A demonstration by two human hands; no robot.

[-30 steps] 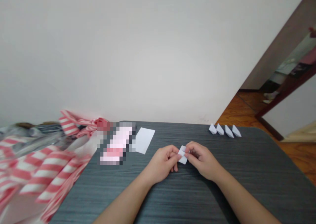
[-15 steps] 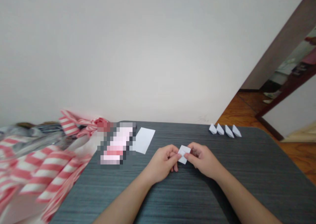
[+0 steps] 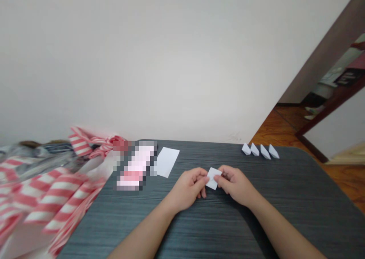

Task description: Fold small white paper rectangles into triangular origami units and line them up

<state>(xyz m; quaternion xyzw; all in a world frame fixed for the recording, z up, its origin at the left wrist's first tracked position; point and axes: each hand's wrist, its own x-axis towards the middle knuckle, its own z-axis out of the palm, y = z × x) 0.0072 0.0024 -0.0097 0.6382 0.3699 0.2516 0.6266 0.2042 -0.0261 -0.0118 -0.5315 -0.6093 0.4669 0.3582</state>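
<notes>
A small folded piece of white paper [image 3: 213, 177] is held just above the dark table, between both hands. My left hand [image 3: 190, 186] pinches its left edge between thumb and fingers. On the opposite edge, my right hand [image 3: 235, 183] grips it the same way, thumb on top. The fingers behind the paper are partly hidden. Several folded white paper shapes [image 3: 265, 151] stand in a row at the table's back right. A flat sheet of white paper [image 3: 167, 162] lies to the left, beyond my left hand.
A pixelated, blurred-out object [image 3: 137, 166] lies at the left of the dark wood-grain table [image 3: 216, 228]. Red-and-white striped cloth [image 3: 57, 198] is heaped beside the table's left edge. A pale wall [image 3: 171, 61] rises behind, with wooden floor [image 3: 285, 124] to the right.
Both hands hold nearly the same pose on the folded paper. The paper has shifted very slightly to the right; everything else stays in place.
</notes>
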